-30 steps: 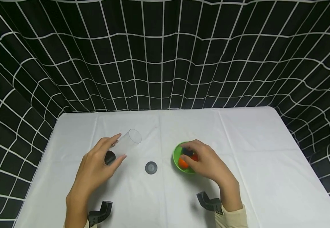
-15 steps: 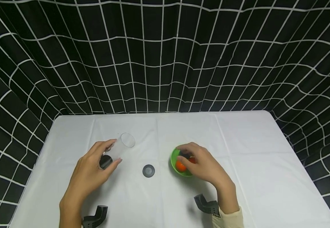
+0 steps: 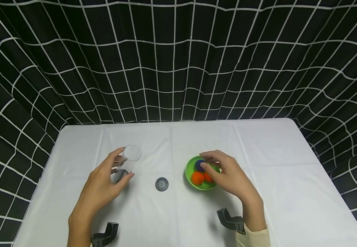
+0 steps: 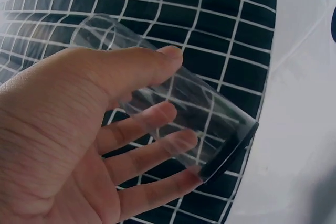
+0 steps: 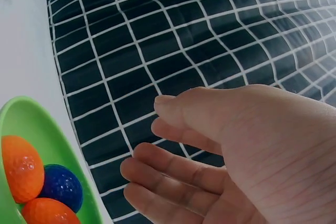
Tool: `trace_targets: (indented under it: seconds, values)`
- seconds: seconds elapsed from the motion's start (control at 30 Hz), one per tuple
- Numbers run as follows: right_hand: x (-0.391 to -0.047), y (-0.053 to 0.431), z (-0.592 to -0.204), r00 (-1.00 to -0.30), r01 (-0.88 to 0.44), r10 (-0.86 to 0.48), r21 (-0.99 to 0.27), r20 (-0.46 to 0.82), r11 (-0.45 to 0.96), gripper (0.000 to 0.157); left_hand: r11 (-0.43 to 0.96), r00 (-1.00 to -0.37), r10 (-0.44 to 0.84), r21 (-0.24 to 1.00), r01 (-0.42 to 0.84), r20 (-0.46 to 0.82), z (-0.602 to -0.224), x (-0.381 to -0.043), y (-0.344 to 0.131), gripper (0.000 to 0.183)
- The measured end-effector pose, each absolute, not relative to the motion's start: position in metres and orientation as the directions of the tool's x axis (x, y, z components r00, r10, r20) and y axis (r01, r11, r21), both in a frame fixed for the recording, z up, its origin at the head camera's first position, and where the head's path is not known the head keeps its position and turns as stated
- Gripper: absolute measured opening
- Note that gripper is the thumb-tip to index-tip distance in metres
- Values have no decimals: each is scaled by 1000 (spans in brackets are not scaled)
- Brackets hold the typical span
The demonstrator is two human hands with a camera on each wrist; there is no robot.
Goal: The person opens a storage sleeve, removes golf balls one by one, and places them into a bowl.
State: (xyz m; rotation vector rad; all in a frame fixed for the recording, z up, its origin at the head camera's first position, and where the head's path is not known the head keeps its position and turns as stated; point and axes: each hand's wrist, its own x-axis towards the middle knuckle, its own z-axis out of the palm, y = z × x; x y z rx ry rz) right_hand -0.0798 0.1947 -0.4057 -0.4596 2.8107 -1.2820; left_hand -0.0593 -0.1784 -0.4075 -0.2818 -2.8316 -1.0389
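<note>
My left hand (image 3: 99, 181) holds a clear cylindrical tube (image 4: 205, 114) between thumb and fingers, over the left part of the table. A dark base (image 4: 229, 153) closes one end, and the round open rim (image 3: 132, 153) faces up in the head view. On the right, my right hand (image 3: 231, 175) hovers at a green bowl (image 3: 188, 174), fingers loosely bent and nothing between them in the right wrist view. Inside the bowl lie two dimpled orange balls (image 5: 22, 169) and a dark blue ball (image 5: 62, 188); the hand partly covers them from above.
A small grey round disc (image 3: 161, 184) lies on the white tablecloth (image 3: 175, 212) between the hands. Black cloth with a white grid (image 3: 166, 79) rises behind and beside the table. Dark curved mounts (image 3: 230, 219) sit at both wrists.
The left hand has turned the tube more upright, its rim shifting left in the head view. My right hand has moved slightly right, uncovering more of the balls.
</note>
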Motion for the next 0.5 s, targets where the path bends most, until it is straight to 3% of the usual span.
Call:
trace_targets:
  seconds: [0.3, 0.5]
  values:
    - [-81, 204, -402, -966, -238, -221, -778, 131, 581, 39, 724, -982, 150, 664, 187, 113, -412, -66, -183, 71]
    - [-82, 213, -402, -968, -236, -208, -772, 136, 591, 36, 701, -979, 179, 686, 194, 94, -423, -69, -180, 49]
